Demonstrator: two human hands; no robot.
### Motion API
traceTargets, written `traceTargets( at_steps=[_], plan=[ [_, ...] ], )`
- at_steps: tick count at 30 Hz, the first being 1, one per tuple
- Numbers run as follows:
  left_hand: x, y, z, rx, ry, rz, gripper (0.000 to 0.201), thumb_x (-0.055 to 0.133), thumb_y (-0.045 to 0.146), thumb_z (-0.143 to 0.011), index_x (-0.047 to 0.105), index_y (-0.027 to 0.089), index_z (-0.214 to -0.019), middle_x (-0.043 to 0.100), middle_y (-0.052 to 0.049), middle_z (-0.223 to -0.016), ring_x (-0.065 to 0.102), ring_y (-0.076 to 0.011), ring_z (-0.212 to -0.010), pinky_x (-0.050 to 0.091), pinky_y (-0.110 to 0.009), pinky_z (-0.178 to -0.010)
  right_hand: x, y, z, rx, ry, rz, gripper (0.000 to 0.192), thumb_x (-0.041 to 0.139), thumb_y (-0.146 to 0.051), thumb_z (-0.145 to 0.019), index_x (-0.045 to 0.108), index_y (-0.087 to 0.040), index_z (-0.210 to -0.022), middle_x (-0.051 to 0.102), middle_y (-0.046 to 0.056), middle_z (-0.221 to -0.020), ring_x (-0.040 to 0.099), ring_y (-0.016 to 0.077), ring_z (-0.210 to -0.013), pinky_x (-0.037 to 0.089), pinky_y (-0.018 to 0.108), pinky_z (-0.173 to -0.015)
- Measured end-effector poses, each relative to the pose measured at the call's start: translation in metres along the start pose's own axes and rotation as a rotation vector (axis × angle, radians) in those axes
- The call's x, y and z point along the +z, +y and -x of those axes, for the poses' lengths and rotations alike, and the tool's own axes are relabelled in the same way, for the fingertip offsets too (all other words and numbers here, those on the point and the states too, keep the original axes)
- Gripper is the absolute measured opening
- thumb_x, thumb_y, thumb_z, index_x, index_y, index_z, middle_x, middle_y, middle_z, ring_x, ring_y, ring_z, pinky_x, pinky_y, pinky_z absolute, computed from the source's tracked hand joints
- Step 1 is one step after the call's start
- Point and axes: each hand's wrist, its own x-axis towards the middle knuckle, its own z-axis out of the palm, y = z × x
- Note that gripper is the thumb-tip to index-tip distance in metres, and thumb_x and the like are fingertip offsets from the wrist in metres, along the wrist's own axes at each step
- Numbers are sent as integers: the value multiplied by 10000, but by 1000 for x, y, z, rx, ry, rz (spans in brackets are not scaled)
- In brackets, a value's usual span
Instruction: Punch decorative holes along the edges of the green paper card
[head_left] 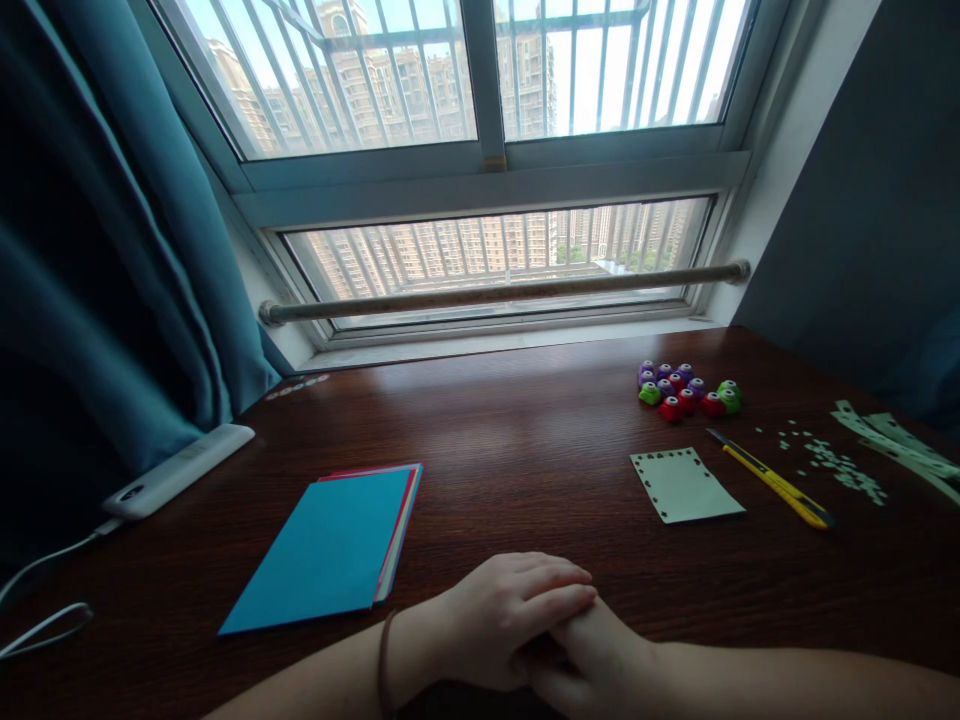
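My left hand (517, 610), with a brown band on its wrist, lies over my right hand (600, 655) at the table's near edge. Its fingers are together and wrapped over the back of the right hand. The right hand's fingers are mostly hidden beneath it. To the left is a stack of coloured paper (322, 550), blue on top with red and pale edges showing. On the right lies a pale square of paper (686, 487) with small cut-out shapes along two edges. Beside it is a yellow utility knife (772, 487), its tip pointing away from me.
Several small craft punches (686, 390), purple, red and green, cluster at the back right. Tiny paper bits (844, 468) and pale paper strips (900, 440) lie at the far right. A white power strip (180, 472) with a cable sits by the curtain (112, 230).
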Motion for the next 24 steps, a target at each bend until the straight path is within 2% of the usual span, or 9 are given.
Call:
traceTargets(
  at_steps=[10, 24],
  plan=[
    [1, -1, 0, 1, -1, 4, 584, 480, 208, -751, 270, 144, -1292, 520, -137, -1185, 521, -227, -1053, 441, -350, -905, 0, 2, 1, -10, 4, 6, 405, 478, -147, -695, 581, -107, -1084, 618, 120, -1064, 561, 207, -1011, 446, 290, -891],
    [2, -2, 2, -1, -8, 12, 610, 507, 182, -718, 288, 131, -1285, 507, -137, -1200, 513, -229, -1063, 434, -348, -918, -1, 1, 0, -13, -13, -32, 403, 486, -118, -692, 580, -71, -1082, 611, 132, -1067, 561, 209, -1010, 441, 268, -898]
  ],
)
